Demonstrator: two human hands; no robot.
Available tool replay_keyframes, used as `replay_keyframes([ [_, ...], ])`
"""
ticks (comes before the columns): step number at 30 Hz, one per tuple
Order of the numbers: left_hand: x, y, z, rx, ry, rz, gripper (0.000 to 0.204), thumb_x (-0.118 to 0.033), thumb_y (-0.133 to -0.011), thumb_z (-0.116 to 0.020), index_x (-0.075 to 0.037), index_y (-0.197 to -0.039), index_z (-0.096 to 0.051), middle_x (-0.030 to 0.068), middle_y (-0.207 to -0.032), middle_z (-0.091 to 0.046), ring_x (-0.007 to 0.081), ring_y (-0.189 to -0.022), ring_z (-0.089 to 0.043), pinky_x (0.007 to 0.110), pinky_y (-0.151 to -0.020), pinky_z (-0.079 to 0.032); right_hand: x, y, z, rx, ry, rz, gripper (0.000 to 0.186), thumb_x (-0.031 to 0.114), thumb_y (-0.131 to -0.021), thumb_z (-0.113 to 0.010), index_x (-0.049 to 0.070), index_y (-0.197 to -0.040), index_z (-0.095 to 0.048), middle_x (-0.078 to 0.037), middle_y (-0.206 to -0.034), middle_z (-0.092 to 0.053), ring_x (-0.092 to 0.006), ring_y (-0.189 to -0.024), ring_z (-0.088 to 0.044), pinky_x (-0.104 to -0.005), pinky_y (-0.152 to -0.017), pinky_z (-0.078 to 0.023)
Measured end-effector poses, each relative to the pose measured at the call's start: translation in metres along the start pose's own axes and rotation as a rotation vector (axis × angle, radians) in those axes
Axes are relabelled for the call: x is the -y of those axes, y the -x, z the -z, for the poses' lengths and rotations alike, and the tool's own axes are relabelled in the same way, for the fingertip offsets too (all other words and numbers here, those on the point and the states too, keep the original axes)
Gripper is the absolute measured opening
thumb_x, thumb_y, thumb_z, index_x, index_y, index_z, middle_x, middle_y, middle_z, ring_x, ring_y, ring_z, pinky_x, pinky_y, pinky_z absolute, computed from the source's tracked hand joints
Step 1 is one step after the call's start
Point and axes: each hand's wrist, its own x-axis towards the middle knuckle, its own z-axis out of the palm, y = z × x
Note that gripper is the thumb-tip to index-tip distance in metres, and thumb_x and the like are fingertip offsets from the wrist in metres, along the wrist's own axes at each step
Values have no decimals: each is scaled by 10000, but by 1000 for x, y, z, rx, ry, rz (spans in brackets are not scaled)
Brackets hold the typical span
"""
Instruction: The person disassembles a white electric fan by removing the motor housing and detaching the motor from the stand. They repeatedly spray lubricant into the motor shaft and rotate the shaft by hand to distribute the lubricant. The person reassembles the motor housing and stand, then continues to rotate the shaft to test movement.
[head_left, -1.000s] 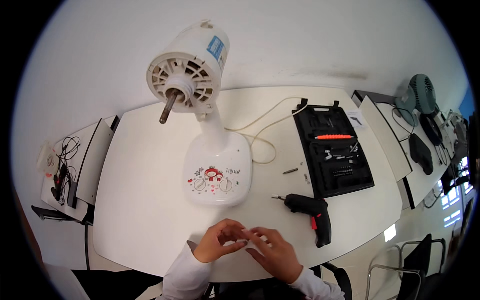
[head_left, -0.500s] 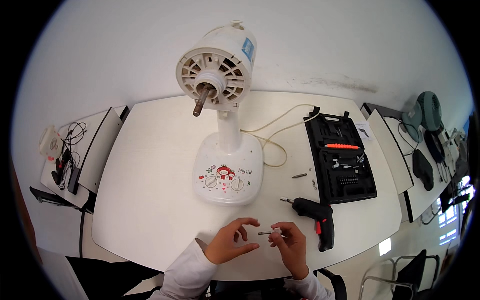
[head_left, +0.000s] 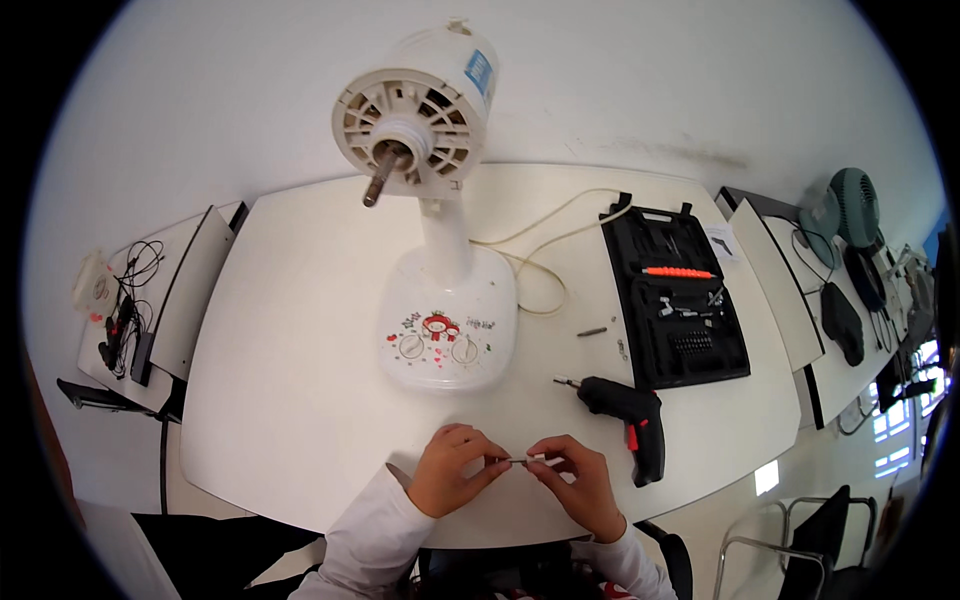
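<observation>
- Left hand [head_left: 452, 472] is pinching 1 end of a rod [head_left: 517, 461].
- Right hand [head_left: 582, 488] is gripping its other end.
- Drill [head_left: 622, 404] is lying nearby.
- Fan [head_left: 447, 242] is standing beyond.

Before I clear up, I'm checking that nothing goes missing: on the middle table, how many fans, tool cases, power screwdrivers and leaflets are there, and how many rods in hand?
White fan: 1
Open tool case: 1
Black power screwdriver: 1
Leaflet: 1
Thin rod, held between the left hand and right hand: 1
Total: 5
</observation>
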Motion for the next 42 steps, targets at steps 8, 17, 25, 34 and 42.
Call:
replay_keyframes([
  [8, 5, 6, 0, 13, -346, -147, 157, -126, -752, -674, -144, -897, -620, -24, -733, -558, 154, -732, -553, 365, -868, -403, 34, -12, 57, -127, 727, 228, 215, 92, -719, -699, 87, -921, -629, -65, -819, -635, -215, -709, -618, -293, -614, -486],
  [17, 11, 5, 4, -85, -509, -143, 158, -118, -768, -638, -137, -921, -604, -11, -744, -553, 155, -750, -555, 375, -875, -399, 4, -178, 160, -141, 926, 193, 201, 179, -716, -712, 46, -812, -597, -66, -690, -608, -232, -657, -598, -332, -595, -456],
  [25, 17, 7, 3, -85, -577, -129, 167, -98, -753, -641, -138, -911, -606, -13, -741, -558, 155, -738, -560, 385, -884, -395, -32, -215, 133, -65, 993, 5, 226, 277, -674, -745, 79, -762, -679, -78, -729, -651, -243, -715, -630, -335, -646, -487],
  [34, 17, 6, 4, -77, -573, -136, 161, -119, -766, -627, -128, -925, -602, -6, -742, -552, 153, -733, -551, 384, -878, -394, -36, -212, 129, -119, 1173, 42, 201, 256, -685, -730, 103, -804, -678, -59, -754, -662, -244, -757, -632, -358, -668, -490],
  [42, 16, 5, 4, -80, -584, -137, 168, -112, -758, -634, -129, -922, -604, -6, -723, -555, 156, -724, -553, 383, -880, -395, -14, -191, 126, -80, 1171, 233, 99, 190, -690, -700, 127, -761, -673, -63, -789, -582, -257, -812, -568, -355, -703, -472],
])
